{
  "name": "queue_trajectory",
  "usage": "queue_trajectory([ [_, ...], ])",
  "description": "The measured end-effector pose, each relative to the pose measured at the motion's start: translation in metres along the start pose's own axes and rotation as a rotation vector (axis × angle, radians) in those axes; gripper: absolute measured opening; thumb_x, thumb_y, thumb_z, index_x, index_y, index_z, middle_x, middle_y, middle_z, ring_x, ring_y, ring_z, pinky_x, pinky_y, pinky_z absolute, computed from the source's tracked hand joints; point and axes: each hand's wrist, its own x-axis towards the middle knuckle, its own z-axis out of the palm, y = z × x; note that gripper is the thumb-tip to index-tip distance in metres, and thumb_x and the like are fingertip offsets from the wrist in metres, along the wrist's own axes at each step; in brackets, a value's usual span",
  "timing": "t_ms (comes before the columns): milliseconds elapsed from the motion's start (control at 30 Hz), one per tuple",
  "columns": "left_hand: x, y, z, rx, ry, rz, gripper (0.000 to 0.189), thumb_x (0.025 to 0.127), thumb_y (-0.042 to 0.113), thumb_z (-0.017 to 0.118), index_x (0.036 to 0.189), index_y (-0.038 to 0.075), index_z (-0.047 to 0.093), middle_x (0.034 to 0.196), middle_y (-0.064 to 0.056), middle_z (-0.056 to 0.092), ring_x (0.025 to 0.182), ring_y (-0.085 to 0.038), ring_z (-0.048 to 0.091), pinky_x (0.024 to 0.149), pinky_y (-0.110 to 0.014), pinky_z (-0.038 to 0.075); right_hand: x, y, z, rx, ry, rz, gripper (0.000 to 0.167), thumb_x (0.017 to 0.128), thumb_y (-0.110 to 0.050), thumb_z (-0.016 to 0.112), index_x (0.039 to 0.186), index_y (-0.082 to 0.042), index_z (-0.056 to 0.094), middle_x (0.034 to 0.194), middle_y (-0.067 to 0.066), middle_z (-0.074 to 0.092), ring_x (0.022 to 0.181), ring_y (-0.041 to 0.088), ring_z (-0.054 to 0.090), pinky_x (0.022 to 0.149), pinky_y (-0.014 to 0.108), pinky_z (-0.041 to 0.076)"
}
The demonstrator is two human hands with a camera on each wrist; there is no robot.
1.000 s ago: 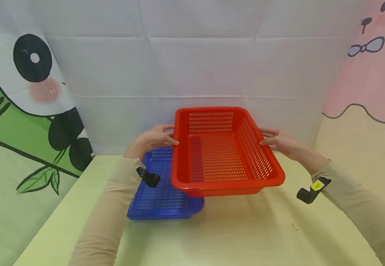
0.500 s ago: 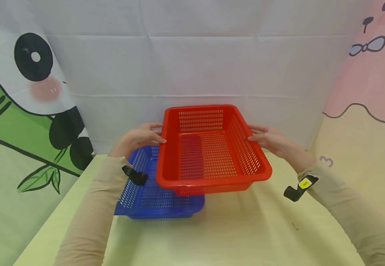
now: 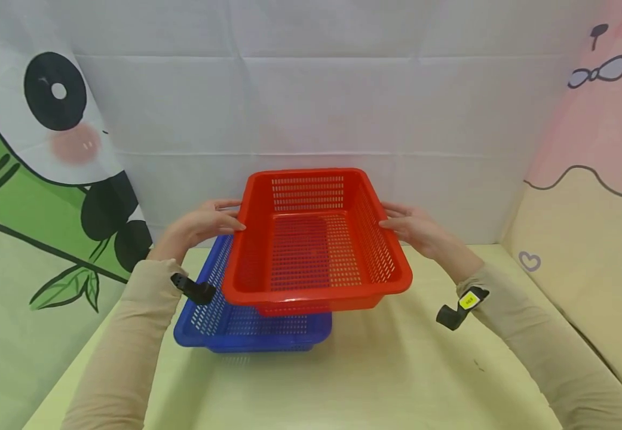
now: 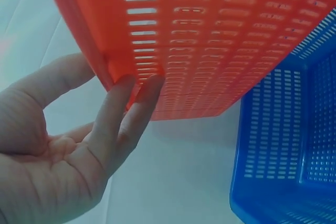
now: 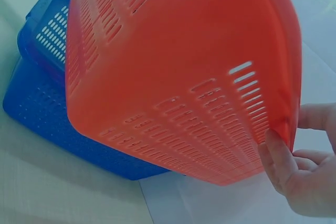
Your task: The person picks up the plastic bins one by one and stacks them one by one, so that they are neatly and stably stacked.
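Note:
A red slotted plastic basket (image 3: 311,295) is held up in the air between both hands. My left hand (image 3: 200,226) pinches its left rim, thumb over the top and fingers against the outer wall, as the left wrist view shows. On the opposite rim my right hand (image 3: 420,230) has the same kind of pinch; in the right wrist view its fingertips press the slotted side under the lip. Below the red basket stands a blue slotted basket (image 3: 267,341) on the table. The red one overlaps much of it in the head view and hides its back right part.
The pale yellow table (image 3: 397,376) runs back to a white cloth wall (image 3: 321,107). Printed cartoon cloths hang on the left and right (image 3: 585,239) sides. A small dark mark lies on the table at the right.
Both hands have carried the red basket leftward, so that it covers more of the blue basket. The blue basket stays in place, and both grips are unchanged.

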Motion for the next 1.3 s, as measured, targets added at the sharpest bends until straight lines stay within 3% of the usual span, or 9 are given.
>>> queue_trajectory([
  [267,-0.007,-0.016,-0.019,-0.01,0.0,0.033,0.074,0.086,0.012,0.061,0.145,0.006,0.017,0.141,-0.019,0.035,0.122,-0.034,0.042,0.099,-0.045,0.036,0.007,0.002,0.017,0.02,-0.008,-0.047,0.061,0.09,-0.01,0.055,0.143,-0.006,0.026,0.144,0.013,0.033,0.122,0.03,0.043,0.099,0.047,0.036],
  [467,-0.017,-0.027,-0.034,-0.035,0.026,0.03,0.076,0.085,0.018,0.063,0.146,0.009,0.018,0.141,-0.016,0.036,0.107,-0.016,0.056,0.094,-0.039,0.042,0.01,0.003,0.034,0.094,0.005,-0.074,0.054,0.091,-0.005,0.051,0.141,-0.005,0.03,0.141,0.013,0.037,0.122,0.03,0.043,0.099,0.046,0.037],
  [633,-0.022,-0.033,-0.044,-0.082,0.024,0.023,0.075,0.087,0.017,0.061,0.146,0.009,0.015,0.144,-0.016,0.031,0.099,-0.005,0.058,0.092,-0.032,0.044,0.015,0.008,0.044,0.146,0.02,-0.092,0.052,0.091,-0.002,0.05,0.14,-0.004,0.033,0.14,0.012,0.04,0.12,0.026,0.046,0.099,0.042,0.039],
  [933,-0.029,-0.039,-0.054,-0.021,0.007,0.009,0.071,0.089,0.019,0.058,0.146,0.009,0.017,0.142,-0.013,0.035,0.101,-0.003,0.055,0.099,-0.044,0.036,0.02,0.016,0.058,0.194,0.009,-0.115,0.048,0.091,-0.002,0.049,0.137,-0.002,0.037,0.137,0.014,0.043,0.119,0.027,0.047,0.096,0.039,0.042],
  [1100,-0.03,-0.044,-0.059,-0.039,0.013,0.004,0.069,0.089,0.019,0.057,0.145,0.006,0.019,0.122,0.004,0.053,0.098,-0.001,0.056,0.094,-0.035,0.043,0.02,0.019,0.065,0.215,0.008,-0.111,0.046,0.091,-0.003,0.049,0.136,-0.003,0.039,0.135,0.014,0.045,0.117,0.027,0.048,0.097,0.042,0.04],
  [1200,-0.029,-0.047,-0.062,-0.065,0.021,0.002,0.068,0.09,0.016,0.057,0.144,0.003,0.019,0.105,0.015,0.058,0.094,0.0,0.057,0.085,-0.026,0.048,0.022,0.022,0.069,0.223,0.017,-0.099,0.046,0.091,-0.003,0.05,0.136,-0.004,0.041,0.134,0.013,0.046,0.116,0.027,0.049,0.097,0.042,0.04],
  [1300,-0.03,-0.049,-0.063,-0.095,0.032,-0.002,0.067,0.09,0.015,0.057,0.143,0.001,0.02,0.098,0.018,0.06,0.092,-0.001,0.059,0.082,-0.022,0.049,0.023,0.024,0.071,0.228,0.01,-0.093,0.046,0.091,-0.003,0.049,0.136,-0.004,0.04,0.135,0.013,0.045,0.117,0.028,0.048,0.097,0.042,0.039],
])
